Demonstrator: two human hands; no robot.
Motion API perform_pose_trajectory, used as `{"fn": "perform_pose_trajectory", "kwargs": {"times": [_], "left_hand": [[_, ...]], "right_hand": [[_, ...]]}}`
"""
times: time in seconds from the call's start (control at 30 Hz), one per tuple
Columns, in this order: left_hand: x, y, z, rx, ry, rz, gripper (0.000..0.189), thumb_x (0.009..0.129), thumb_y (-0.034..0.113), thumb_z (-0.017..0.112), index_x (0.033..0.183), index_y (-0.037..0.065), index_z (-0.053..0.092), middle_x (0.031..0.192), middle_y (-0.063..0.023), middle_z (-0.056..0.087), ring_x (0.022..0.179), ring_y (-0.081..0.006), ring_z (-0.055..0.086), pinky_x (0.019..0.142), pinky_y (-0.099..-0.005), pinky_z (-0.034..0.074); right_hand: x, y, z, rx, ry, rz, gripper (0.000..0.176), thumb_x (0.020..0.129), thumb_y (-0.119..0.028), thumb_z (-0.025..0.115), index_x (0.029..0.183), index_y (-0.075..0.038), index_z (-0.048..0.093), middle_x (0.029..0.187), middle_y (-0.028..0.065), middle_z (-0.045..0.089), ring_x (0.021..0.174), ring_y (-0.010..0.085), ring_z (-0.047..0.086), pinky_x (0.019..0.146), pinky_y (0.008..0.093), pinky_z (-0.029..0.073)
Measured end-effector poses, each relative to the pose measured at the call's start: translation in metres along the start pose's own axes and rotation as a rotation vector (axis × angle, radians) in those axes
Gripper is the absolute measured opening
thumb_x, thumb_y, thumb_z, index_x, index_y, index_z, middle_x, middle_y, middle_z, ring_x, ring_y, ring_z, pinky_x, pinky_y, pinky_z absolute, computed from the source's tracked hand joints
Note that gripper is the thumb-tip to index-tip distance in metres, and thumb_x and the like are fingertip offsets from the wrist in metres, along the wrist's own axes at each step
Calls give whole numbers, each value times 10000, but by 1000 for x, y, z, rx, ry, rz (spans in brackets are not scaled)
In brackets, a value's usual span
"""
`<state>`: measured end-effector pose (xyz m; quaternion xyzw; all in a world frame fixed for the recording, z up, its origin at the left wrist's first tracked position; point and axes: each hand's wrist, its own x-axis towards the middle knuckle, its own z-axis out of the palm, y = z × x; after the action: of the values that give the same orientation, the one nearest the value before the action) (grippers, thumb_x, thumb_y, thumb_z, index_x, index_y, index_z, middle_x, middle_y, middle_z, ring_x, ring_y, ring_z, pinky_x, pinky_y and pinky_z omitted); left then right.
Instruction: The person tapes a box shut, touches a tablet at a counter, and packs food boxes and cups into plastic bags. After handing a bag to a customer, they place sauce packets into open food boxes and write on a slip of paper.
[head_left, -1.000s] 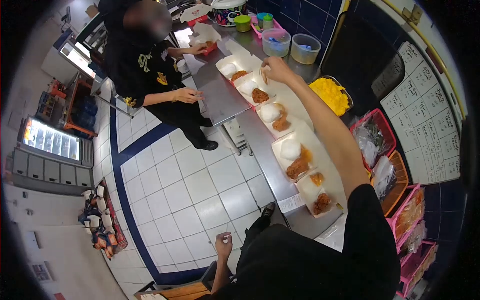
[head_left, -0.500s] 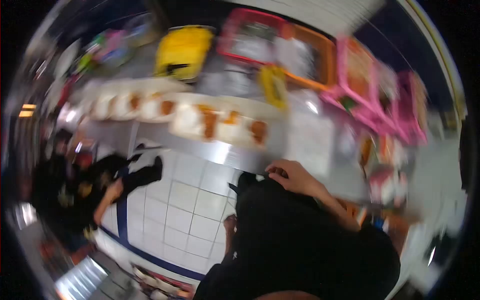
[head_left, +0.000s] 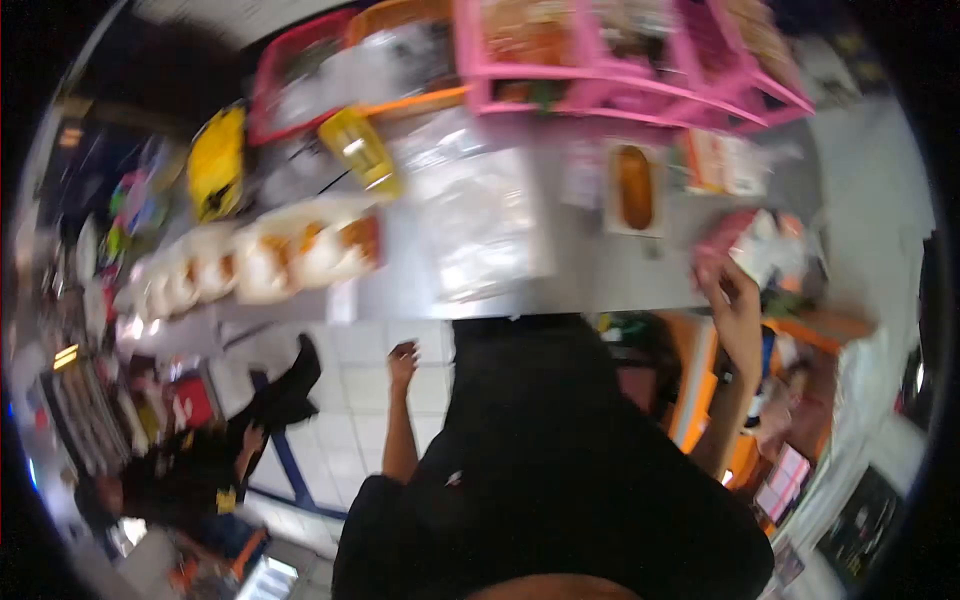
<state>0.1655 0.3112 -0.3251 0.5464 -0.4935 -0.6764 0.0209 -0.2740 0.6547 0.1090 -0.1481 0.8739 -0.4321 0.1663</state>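
Note:
My right hand is at the counter's front edge, beside a pink and white plastic-wrapped bundle. Its fingers are bent and apart, with nothing seen between them; blur hides whether the fingertips touch the bundle. My left hand hangs over the floor in front of the counter, fingers loosely curled but apart, holding nothing I can see. Just behind the bundle lies a white tray with a long brown food piece. A stack of clear plastic bags lies mid-counter.
Open white containers with rice-like and brown food line the left counter. Pink baskets, an orange basket and a red basket stand behind. A yellow tool lies near them. Another person is at left.
My view has swung right along the counter. My right hand has moved from the counter edge near my body out to the pink and white bundle. My left hand shows more fully.

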Motion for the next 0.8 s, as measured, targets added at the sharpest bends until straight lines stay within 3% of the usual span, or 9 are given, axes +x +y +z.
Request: {"fn": "perform_pose_trajectory", "kwargs": {"times": [0.1, 0.13, 0.37, 0.47, 0.53, 0.67, 0.7, 0.77, 0.8], "left_hand": [[-8, 2, 67, 424, 5, -13, 273, 968, 273, 596, 1051, 32, 695, 887, -68, 703, 717, -132, 647, 559, -275, 516], [-11, -14, 79, 440, -89, 173, 254, 968, 234, 592, 1042, 13, 695, 857, -82, 700, 724, -161, 660, 602, -286, 535], [-85, 20, 188, 687, -144, 210, 204, 940, 147, 569, 1018, 47, 728, 904, -105, 736, 832, -196, 692, 755, -335, 543], [-89, 13, 195, 765, -23, 177, 222, 917, 195, 603, 1054, 72, 728, 954, -146, 733, 897, -249, 703, 786, -364, 542], [-110, 42, 213, 836, 8, 73, 234, 900, 217, 624, 1056, 80, 732, 959, -149, 732, 914, -257, 703, 797, -369, 544], [-110, 34, 190, 1148, -171, 404, 254, 896, 194, 632, 1108, 72, 701, 998, -147, 731, 902, -215, 705, 713, -349, 554], [-125, 57, 216, 742, 12, -43, 270, 888, 168, 638, 1123, 41, 680, 1012, -145, 730, 888, -193, 706, 664, -338, 550], [-125, 54, 220, 711, -7, -37, 272, 888, 184, 619, 1082, 9, 692, 1011, -150, 729, 903, -228, 702, 717, -346, 549], [-112, 32, 208, 1045, -75, 336, 290, 900, 220, 588, 1050, 2, 707, 1020, -169, 723, 957, -272, 689, 809, -368, 532]], "right_hand": [[40, 51, -74, -4, 224, -64, 269, 962, -165, 614, 751, -19, 535, 678, -1, 545, 650, 64, 497, 617, 244, 406], [59, 79, -93, 9, 278, -70, 257, 960, -167, 616, 764, -14, 549, 667, -1, 539, 630, 68, 491, 599, 251, 405], [211, 211, -162, 141, 588, -142, 187, 973, -165, 577, 944, 4, 651, 799, 33, 661, 675, 93, 590, 627, 224, 463], [276, 242, -193, 237, 550, -114, 214, 921, -195, 609, 940, 2, 693, 809, 91, 688, 715, 111, 612, 632, 273, 476], [313, 263, -201, 393, -38, -119, 257, 898, -235, 615, 943, 3, 700, 866, 109, 703, 740, 151, 630, 671, 306, 503], [319, 220, -206, -28, -41, -262, 261, 885, -222, 594, 948, 7, 702, 928, 169, 708, 792, 282, 673, 729, 387, 529], [306, 184, -207, -147, 11, -325, 258, 880, -209, 577, 946, 7, 701, 950, 206, 696, 836, 343, 670, 763, 430, 528], [315, 160, -189, -298, 49, -416, 263, 885, -222, 566, 914, 10, 685, 914, 238, 673, 875, 406, 658, 808, 459, 517], [336, 162, -175, -325, 34, -451, 279, 894, -248, 572, 886, 13, 671, 857, 233, 662, 870, 408, 649, 819, 445, 507]]}}
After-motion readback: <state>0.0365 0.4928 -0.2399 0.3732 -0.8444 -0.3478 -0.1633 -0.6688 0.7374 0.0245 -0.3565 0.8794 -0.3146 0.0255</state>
